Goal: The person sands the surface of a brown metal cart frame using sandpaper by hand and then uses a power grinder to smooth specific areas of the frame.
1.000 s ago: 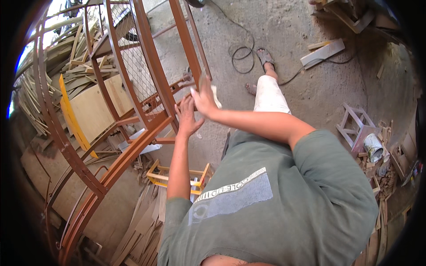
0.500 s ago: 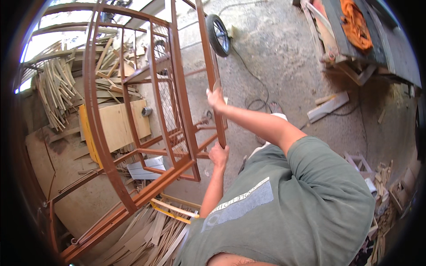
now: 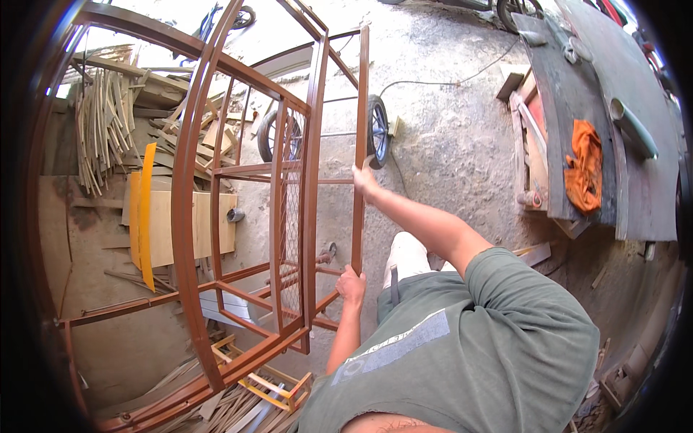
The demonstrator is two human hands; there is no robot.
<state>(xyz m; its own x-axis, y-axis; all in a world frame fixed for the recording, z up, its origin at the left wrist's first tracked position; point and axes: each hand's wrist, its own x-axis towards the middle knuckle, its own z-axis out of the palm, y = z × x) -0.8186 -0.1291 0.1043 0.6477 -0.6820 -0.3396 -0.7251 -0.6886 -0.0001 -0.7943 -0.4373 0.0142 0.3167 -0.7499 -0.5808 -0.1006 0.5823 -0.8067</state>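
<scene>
Floor: rough grey concrete floor fills the middle and upper centre of the frame, with a thin dark cable looping across it in the upper centre.
Left side: a heap of pale wooden slats and offcuts lies at the upper left; below it a flat light-brown plywood sheet lies beside a curved yellow strip.
Lower edge: a small yellow wooden frame sits among scrap strips at the lower centre.
Right side: a dark grey workshop table runs down the upper right, with a crumpled orange cloth lying on it.
Wheels: two black spoked wheels on one axle stand behind the bars at the centre top.
Frame: the tall rust-brown welded metal frame with a mesh panel stands upright from the upper left to the lower left, its outermost vertical bar near the centre.
Right hand: the arm reaches straight forward, and the fingers are closed around that outer vertical bar in the upper part.
Left hand: the elbow is bent and the forearm points up from the lower centre; the fingers grip the same bar near its lower end.
Person: the wearer has a grey-green short-sleeved shirt, filling the lower right.
</scene>
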